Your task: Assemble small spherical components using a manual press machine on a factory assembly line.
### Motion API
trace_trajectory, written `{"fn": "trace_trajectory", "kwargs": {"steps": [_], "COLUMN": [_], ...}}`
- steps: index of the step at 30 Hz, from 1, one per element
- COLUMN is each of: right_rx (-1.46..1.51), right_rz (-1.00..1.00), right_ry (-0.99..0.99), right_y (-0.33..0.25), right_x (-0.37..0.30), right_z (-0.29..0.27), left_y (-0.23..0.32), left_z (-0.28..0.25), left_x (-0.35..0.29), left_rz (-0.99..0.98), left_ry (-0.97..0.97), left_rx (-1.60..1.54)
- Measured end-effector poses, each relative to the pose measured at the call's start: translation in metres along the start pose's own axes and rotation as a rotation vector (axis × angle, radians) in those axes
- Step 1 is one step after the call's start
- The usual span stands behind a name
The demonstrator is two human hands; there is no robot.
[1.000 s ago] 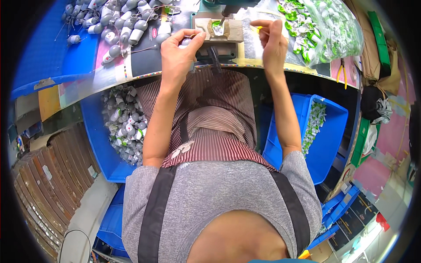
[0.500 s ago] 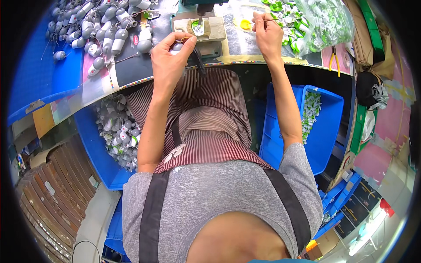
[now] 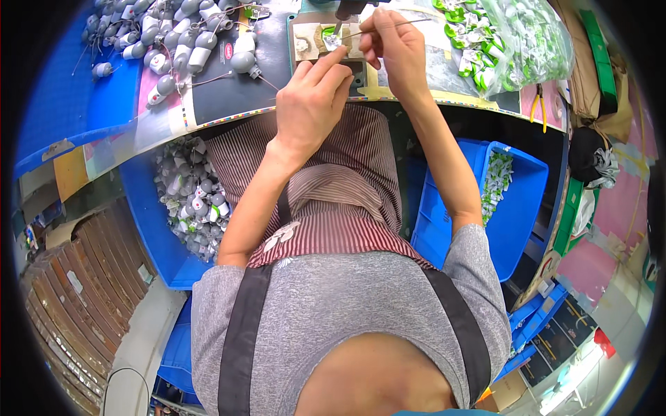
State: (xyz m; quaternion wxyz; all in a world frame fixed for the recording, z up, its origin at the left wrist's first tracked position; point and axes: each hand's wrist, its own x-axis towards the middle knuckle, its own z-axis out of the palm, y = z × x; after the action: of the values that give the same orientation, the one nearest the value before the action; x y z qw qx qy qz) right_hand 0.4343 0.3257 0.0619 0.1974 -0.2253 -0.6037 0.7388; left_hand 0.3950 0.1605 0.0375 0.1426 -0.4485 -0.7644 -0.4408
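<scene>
My left hand [image 3: 311,104] reaches over the front of a pale block fixture [image 3: 305,43], back of the hand up. Its fingers are bent, with the fingertips close to a small white-and-green part [image 3: 331,37] seated in the block. Whatever lies under the palm is hidden. My right hand [image 3: 397,55] pinches a thin stick [image 3: 409,23], whose tip points left to the seated part. Left of my left hand lies a grey-and-white bulb-shaped piece [image 3: 243,61] with a thin wire trailing toward that hand.
Many bulb-shaped pieces [image 3: 184,48] heap at the far left. Green-and-white parts [image 3: 479,52] and a clear bag [image 3: 531,41] lie at the right, above yellow-handled pliers [image 3: 538,107]. Blue bins [image 3: 170,267] [image 3: 520,236] stand below the table edge. A machine head [image 3: 350,8] overhangs the fixture.
My left hand has moved right and up to the fixture; the bulb piece in its fingers is out of sight. My right hand has brought the stick left from the yellow dish, which is now hidden.
</scene>
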Motion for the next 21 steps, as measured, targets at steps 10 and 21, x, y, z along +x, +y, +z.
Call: {"fn": "trace_trajectory", "kwargs": {"steps": [10, 21], "right_rx": [-0.913, 0.777], "right_rz": [-0.661, -0.121], "right_ry": [-0.073, -0.573], "right_y": [0.023, -0.038], "right_x": [0.021, 0.064], "right_z": [-0.001, -0.055], "left_y": [-0.001, -0.004], "left_z": [0.003, -0.005], "left_x": [-0.004, 0.018], "left_rz": [-0.025, -0.386], "left_ry": [-0.031, 0.158], "left_rx": [-0.004, -0.327]}}
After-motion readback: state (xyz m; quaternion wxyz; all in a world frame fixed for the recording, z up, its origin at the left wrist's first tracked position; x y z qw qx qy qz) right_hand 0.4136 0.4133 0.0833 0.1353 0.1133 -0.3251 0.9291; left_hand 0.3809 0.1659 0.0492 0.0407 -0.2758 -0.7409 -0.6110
